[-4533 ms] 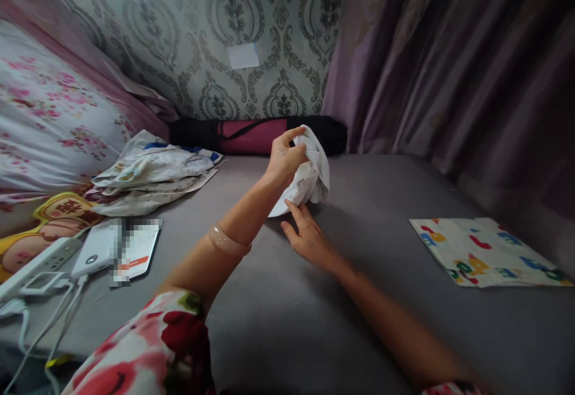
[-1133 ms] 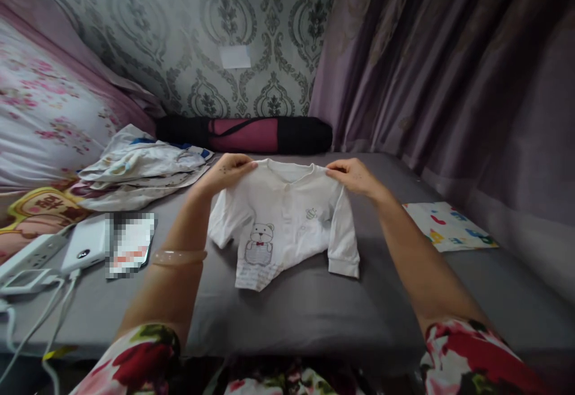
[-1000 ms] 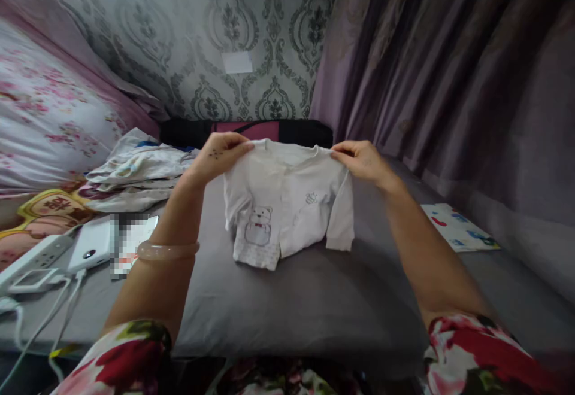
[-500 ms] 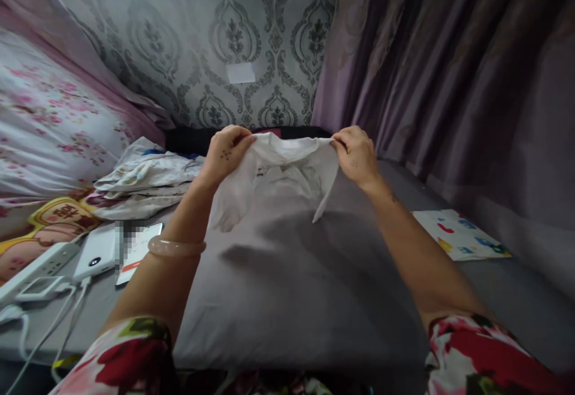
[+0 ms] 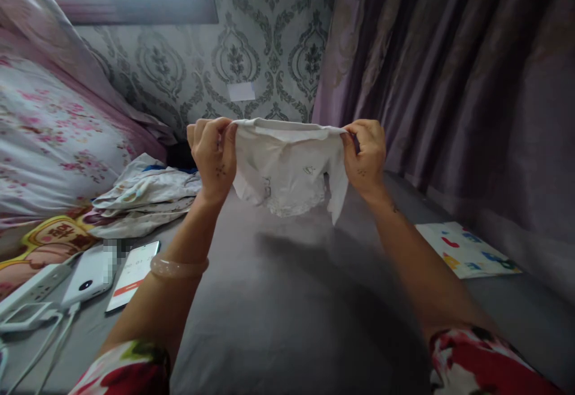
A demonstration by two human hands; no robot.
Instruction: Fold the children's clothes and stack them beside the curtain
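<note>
A small white long-sleeved garment (image 5: pixel 291 170) hangs stretched out above the grey bed sheet (image 5: pixel 287 311). My left hand (image 5: pixel 213 155) pinches its upper left corner between thumb and fingers. At the upper right corner, my right hand (image 5: pixel 366 155) is closed on the fabric in the same way. The neckline is pulled nearly straight between both hands. Small dark prints show on the cloth, and one sleeve dangles below each hand. The garment's shadow falls on the sheet.
Folded clothes (image 5: pixel 148 188) lie at the left, beside a yellow patterned pillow (image 5: pixel 54 233). Nearer are a power strip (image 5: pixel 36 290), a white power bank (image 5: pixel 87 275), cables and a phone (image 5: pixel 135 275). A colourful printed sheet (image 5: pixel 467 250) lies at the right.
Both hands have moved apart and stretched the neckline. The garment now hangs more openly, with its lower hem and prints showing. The view has tilted up, and more of the window shows.
</note>
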